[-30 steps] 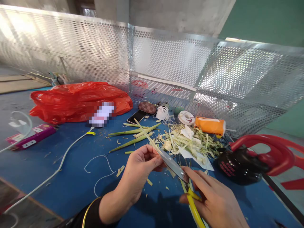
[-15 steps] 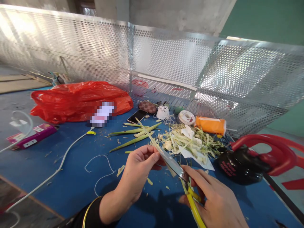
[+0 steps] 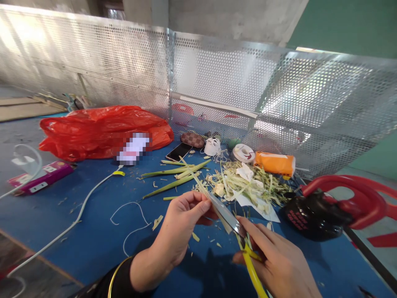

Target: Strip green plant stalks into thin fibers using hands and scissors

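My left hand [image 3: 180, 221] pinches a long pale green leaf strip [image 3: 194, 179] that slants up and away from my fingers. My right hand [image 3: 276, 260] grips yellow-handled scissors [image 3: 231, 219], index finger laid along the blades. The steel blades lie against the strip just right of my left fingertips. More green strips [image 3: 173, 177] lie on the blue table [image 3: 93, 231] beyond my hands. A heap of leaf trimmings [image 3: 248, 186] rests on white paper to the right.
A red plastic bag [image 3: 102, 130] lies at the back left, a phone [image 3: 179, 152] and small items along the perforated metal screen [image 3: 217, 82]. An orange packet [image 3: 274, 164], a black pot with red handle [image 3: 313, 215], a white cable [image 3: 80, 211] and a pink box [image 3: 40, 180] surround the work spot.
Almost nothing differs. The scissors and both hands have shifted very slightly along the strip; the grips stay the same.
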A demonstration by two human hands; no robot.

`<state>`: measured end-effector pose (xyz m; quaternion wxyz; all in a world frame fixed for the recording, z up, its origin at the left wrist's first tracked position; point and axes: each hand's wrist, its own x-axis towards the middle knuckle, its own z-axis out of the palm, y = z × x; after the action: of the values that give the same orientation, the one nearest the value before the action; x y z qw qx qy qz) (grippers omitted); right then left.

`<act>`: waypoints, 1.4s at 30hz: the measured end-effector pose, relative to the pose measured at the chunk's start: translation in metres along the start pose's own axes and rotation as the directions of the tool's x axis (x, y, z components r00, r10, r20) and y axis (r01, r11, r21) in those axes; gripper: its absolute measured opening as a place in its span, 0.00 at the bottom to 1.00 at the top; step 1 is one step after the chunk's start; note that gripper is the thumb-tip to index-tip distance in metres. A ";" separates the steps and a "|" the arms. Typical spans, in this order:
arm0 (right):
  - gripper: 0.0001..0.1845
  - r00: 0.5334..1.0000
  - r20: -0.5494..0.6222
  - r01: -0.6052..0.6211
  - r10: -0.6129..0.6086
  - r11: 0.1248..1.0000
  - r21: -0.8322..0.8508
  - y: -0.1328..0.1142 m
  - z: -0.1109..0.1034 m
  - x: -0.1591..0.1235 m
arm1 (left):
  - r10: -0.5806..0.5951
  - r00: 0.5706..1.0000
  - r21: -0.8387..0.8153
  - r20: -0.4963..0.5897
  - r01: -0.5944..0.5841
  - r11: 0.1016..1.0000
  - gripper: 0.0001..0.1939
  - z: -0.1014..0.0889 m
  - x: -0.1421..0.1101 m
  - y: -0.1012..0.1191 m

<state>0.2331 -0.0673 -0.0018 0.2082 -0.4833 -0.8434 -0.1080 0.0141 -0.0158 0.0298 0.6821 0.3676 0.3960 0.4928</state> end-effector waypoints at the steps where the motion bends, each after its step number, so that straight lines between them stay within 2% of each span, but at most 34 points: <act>1: 0.30 1.000 -0.001 -0.003 0.003 1.000 0.005 0.000 0.000 0.000 | 0.001 1.000 -0.002 0.000 -0.001 1.000 0.09 0.000 0.000 0.000; 12: 0.33 0.999 -0.007 -0.049 0.049 0.999 -0.013 -0.008 -0.008 0.006 | -0.005 1.000 0.021 0.006 0.005 1.000 0.10 0.000 0.000 -0.001; 21: 0.31 0.998 0.017 -0.066 0.066 0.998 0.010 -0.005 -0.002 0.002 | -0.028 0.998 0.061 0.049 0.025 0.998 0.10 0.001 0.000 -0.007; 42: 0.30 1.000 0.025 -0.018 0.018 1.000 0.013 0.000 0.002 -0.002 | -0.037 0.997 0.083 0.070 0.032 0.996 0.10 0.001 -0.001 -0.008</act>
<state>0.2338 -0.0683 -0.0045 0.2018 -0.4909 -0.8422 -0.0947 0.0175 -0.0192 0.0232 0.6886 0.4056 0.3975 0.4509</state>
